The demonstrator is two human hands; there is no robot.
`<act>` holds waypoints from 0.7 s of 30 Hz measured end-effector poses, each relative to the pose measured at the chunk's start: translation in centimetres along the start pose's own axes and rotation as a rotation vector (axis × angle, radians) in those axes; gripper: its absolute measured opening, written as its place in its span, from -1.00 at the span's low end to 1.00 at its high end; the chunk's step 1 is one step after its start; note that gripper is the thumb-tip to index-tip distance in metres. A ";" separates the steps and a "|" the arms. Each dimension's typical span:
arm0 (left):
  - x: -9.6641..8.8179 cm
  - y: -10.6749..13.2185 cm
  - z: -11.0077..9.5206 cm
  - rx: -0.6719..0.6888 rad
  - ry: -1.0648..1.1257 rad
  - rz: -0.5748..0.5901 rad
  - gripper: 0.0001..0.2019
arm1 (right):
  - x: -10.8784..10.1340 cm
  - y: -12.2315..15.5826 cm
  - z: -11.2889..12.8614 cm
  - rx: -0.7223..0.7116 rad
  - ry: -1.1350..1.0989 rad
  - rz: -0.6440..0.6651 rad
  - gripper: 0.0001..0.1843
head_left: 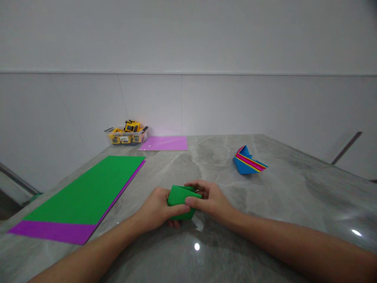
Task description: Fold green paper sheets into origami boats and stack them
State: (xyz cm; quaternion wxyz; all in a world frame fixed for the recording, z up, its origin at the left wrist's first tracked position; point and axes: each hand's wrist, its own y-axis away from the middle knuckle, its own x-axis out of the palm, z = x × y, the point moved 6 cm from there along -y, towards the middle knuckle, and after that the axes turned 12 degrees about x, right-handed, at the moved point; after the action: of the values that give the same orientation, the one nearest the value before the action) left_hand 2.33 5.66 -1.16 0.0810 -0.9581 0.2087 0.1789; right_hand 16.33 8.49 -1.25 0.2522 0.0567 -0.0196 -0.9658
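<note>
Pinching a small folded piece of green paper (179, 195) between them, both hands meet just above the grey marble-patterned table top (294, 188), near its front middle. The left hand (156, 210) wraps the piece from the left, thumb on top and fingers curled underneath. The right hand (213, 201) closes on its right edge, thumb and forefinger pressed onto the fold.

The paper looks like light, thin craft sheet — stiff enough along its creases to keep a shape, but easy to crush or tear, and smooth enough to slip from a loose grip. I judge it best held at the doubled edges and creases, with fingertips and little force, not by any single-layer flap.

To the left a flat green paper sheet (88, 188) lies on a purple sheet (53, 232). Further back, a pink-purple sheet (165, 143) lies beside a clear plastic box (126, 138) holding a yellow toy truck (131, 126). To the right, well apart, sits a nested stack of folded paper boats (246, 163), blue outermost.
</note>
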 end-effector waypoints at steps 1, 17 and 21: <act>0.0 0.0 0.0 -0.005 0.003 -0.004 -0.65 | 0.0 -0.1 -0.1 0.016 -0.027 -0.002 -0.53; -0.2 -0.2 -0.8 0.074 0.098 0.018 -0.81 | -0.8 -0.3 0.2 -0.031 -0.047 -0.093 -0.73; -0.1 -0.1 -0.5 0.062 0.150 0.031 -0.80 | -0.7 -0.2 0.4 -0.022 -0.062 -0.081 -0.74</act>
State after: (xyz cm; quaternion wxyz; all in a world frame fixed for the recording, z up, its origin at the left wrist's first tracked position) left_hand 2.42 5.65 -0.66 0.0919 -0.9624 0.2345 0.1013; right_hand 16.80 9.01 -0.78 0.2126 0.0246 -0.0145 -0.9767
